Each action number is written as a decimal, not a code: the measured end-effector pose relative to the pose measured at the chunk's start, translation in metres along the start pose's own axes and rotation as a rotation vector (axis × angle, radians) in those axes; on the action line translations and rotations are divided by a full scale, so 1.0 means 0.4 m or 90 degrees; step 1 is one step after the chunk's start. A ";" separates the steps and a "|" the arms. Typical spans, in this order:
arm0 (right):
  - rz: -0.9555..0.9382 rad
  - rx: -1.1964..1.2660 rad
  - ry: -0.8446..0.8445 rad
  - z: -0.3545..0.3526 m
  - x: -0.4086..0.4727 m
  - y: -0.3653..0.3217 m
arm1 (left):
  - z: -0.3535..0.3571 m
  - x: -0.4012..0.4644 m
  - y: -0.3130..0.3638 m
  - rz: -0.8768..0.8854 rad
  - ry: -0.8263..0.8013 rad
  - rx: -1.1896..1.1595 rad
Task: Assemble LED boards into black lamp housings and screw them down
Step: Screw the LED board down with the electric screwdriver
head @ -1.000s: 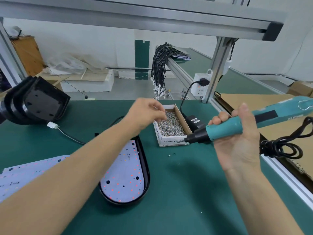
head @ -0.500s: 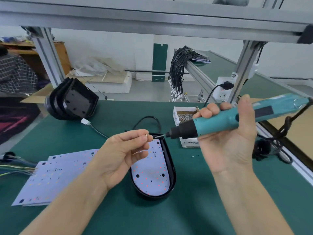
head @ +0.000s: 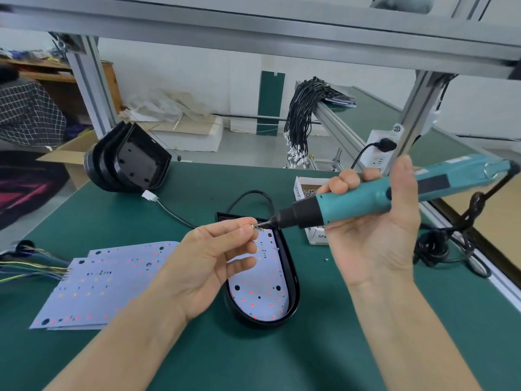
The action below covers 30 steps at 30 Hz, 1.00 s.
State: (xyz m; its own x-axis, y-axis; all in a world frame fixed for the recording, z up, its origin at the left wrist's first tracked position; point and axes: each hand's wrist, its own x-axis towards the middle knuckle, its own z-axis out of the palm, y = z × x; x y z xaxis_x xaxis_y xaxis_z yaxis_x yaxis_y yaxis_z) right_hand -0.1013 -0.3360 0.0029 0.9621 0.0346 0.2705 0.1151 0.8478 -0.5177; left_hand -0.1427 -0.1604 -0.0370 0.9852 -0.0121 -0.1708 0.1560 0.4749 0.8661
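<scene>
Screws were being fed to the tip of a teal electric screwdriver (head: pixel 394 193) at a green workbench (head: pixel 366 334), with one lamp partly assembled. An LED board (head: pixel 262 280) had already been laid inside a black housing (head: pixel 293 280) at the centre of the bench, between the two forearms; no screw could be seen driven into it, though the board's far end was hidden by the fingers, so this could not be settled. The left hand (head: pixel 214 261) was held palm-up above the housing, its thumb and forefinger pinching what appeared to be a few small screws (head: pixel 258 228) against the driver's bit. The right hand (head: pixel 375 221) was wrapped firmly round the screwdriver's barrel, the tool held nearly level and pointed left. Fastening of this board was judged still to be done.

More work was seen waiting. A stack of loose LED boards (head: pixel 107 280) lay on the bench to the left, near a bundle of coloured wires (head: pixel 31 266), and several empty black housings (head: pixel 127 159) were nested on edge at the far left corner. A small cardboard box of screws (head: pixel 306 190) stood behind the right hand. The bench was framed by aluminium rails (head: pixel 253 32); a bundle of black cables (head: pixel 301 114) was draped over a rail behind, and a wall socket (head: pixel 377 153) was mounted beside an upright post.
</scene>
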 end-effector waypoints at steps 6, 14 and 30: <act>0.004 -0.003 0.000 0.000 0.002 0.004 | -0.004 0.001 -0.004 0.004 -0.004 -0.008; -0.046 -0.016 -0.018 -0.009 -0.016 0.032 | 0.011 0.011 -0.012 0.142 0.074 0.077; 0.020 0.098 0.049 -0.047 -0.006 0.038 | 0.006 0.036 0.010 0.114 0.025 0.181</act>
State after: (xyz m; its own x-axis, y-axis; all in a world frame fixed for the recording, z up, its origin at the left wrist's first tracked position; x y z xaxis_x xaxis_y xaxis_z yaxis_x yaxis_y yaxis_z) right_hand -0.0974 -0.3333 -0.0209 0.9812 0.0268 0.1909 0.0512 0.9184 -0.3923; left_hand -0.1277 -0.1609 -0.0349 0.9961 0.0859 -0.0179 0.0002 0.2015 0.9795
